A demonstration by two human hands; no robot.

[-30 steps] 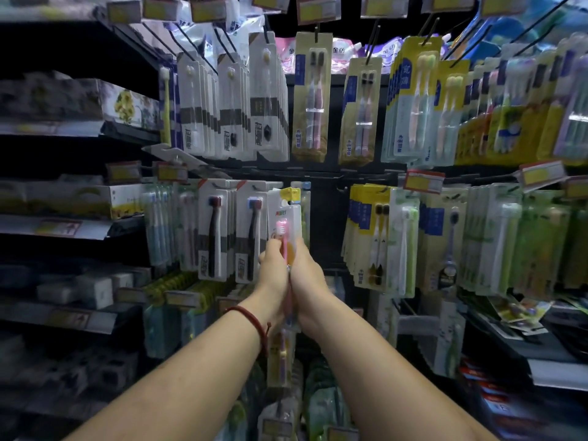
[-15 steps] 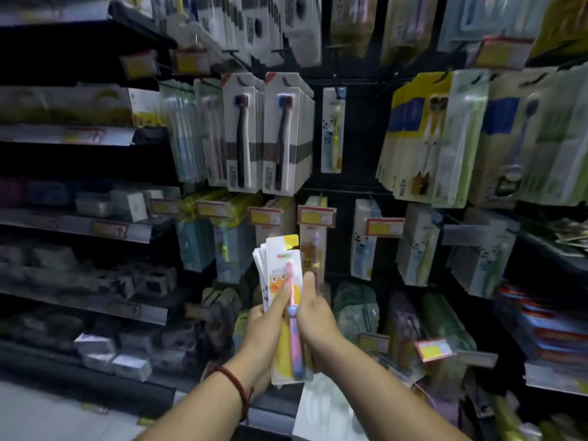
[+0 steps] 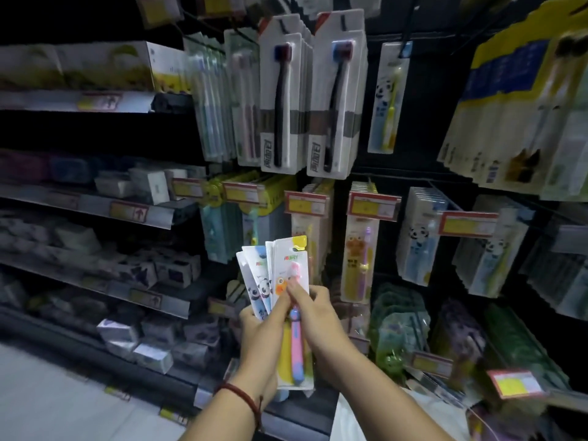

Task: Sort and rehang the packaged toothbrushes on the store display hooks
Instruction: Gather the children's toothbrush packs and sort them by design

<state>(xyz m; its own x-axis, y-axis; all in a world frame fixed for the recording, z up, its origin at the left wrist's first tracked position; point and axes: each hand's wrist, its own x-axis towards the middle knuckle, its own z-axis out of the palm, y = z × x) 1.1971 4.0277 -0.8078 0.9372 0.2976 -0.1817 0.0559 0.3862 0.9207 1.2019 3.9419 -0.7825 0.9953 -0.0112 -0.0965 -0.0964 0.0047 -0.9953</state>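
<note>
Toothbrush packs upright between fingers of left hand and right hand

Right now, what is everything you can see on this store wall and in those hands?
held toothbrush packs: several, fanned; front yellow with pink brush, blue panda ones behind; in both hands.
white packs: two hanging rows, dark brushes inside; upper centre.
panda pack: one, blue-yellow; right of them.
price tags: many, red-yellow; hook ends.
boxes: many, pale; left shelves.
left hand: grips the fan; red bracelet at wrist.
right hand: pinches the front pack.
</note>
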